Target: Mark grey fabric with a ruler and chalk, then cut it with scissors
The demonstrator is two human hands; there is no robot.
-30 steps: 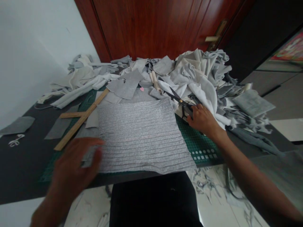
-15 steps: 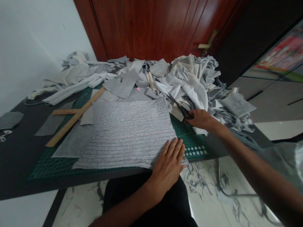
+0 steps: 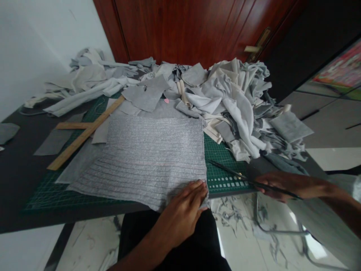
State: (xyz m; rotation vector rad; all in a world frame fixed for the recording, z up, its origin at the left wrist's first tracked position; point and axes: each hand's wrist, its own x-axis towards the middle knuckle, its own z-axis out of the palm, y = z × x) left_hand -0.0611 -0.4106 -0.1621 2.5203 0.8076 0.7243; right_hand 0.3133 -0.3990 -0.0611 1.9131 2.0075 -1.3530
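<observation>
A piece of grey ribbed knit fabric (image 3: 152,158) lies over the green cutting mat (image 3: 222,150). My left hand (image 3: 183,210) is at its near right corner, fingers together and bent over the edge, the thumb low beside it; the corner looks bunched in the hand. Over the mat's right end, my right hand (image 3: 278,184) is closed on a pair of dark scissors (image 3: 239,176). Their blades look closed and point left at the fabric's right edge, a short way from it. Part of the handles is hidden by the fingers.
A wooden T-shaped ruler (image 3: 87,131) lies on the left over grey fabric pieces. Heaped cloth scraps (image 3: 237,94) fill the table's back and right. A brown door (image 3: 180,30) stands behind. Cloth strips litter the floor (image 3: 237,233) below the table's front edge.
My right hand has come nearer and to the right with the scissors. My left hand, flat before, has slid left and bent its fingers round the fabric's corner, shifting the near edge left.
</observation>
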